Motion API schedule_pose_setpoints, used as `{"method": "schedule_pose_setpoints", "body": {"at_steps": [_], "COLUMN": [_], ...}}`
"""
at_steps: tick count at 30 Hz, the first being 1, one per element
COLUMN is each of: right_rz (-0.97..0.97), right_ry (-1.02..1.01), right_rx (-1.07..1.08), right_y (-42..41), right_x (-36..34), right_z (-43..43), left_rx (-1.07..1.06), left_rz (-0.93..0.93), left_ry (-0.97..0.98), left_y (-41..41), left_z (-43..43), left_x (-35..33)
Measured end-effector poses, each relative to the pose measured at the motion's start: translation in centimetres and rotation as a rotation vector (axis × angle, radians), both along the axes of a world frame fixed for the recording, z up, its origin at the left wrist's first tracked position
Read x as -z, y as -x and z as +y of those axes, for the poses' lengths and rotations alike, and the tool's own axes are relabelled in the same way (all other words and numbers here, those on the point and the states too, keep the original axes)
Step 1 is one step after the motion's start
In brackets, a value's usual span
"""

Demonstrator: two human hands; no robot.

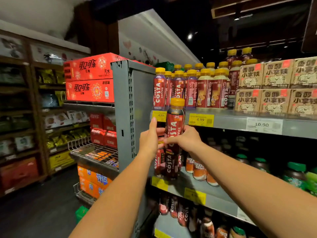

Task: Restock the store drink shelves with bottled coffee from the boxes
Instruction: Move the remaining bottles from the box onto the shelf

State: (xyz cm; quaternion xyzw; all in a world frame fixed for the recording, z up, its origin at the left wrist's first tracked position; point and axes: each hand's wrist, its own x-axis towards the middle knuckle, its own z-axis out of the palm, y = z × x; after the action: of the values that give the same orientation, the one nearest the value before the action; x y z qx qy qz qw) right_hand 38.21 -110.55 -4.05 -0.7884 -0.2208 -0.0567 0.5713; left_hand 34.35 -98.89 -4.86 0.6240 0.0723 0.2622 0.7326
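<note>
Yellow-capped dark plastic Costa coffee bottle (175, 121) upright; your left hand (149, 139) and right hand (185, 140) both grip its lower half, before the grey metal shelf edge (229, 121)

Counted stock
One bottle (175, 124) is held; six cartons (277, 73) are seen at two o'clock, two large red cases (89, 91) at ten.

Front of top shelf (229, 120) packed w/ bottles (190, 90); dark gap below open; grey upright (125, 109) blocks left.
</note>
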Motion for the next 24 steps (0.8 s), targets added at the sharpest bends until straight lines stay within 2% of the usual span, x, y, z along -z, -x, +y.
{"method": "schedule_pose_setpoints", "body": {"at_steps": [6,13,24], "right_rz": [0.076,0.134,0.182], "right_ry": [0.098,0.137,0.148], "right_rx": [0.085,0.171,0.275], "right_y": [-0.4,-3.5,-8.3], "right_x": [6.3,11.0,13.2], "right_z": [-2.1,-2.7,-1.2], "left_rx": [0.068,0.143,0.126], "left_rz": [0.139,0.161,0.193], "left_ry": [0.077,0.129,0.018], "left_y": [-1.0,-4.3,-9.9], "left_z": [-2.1,-3.6,-2.6], "left_x": [6.0,10.6,13.7]}}
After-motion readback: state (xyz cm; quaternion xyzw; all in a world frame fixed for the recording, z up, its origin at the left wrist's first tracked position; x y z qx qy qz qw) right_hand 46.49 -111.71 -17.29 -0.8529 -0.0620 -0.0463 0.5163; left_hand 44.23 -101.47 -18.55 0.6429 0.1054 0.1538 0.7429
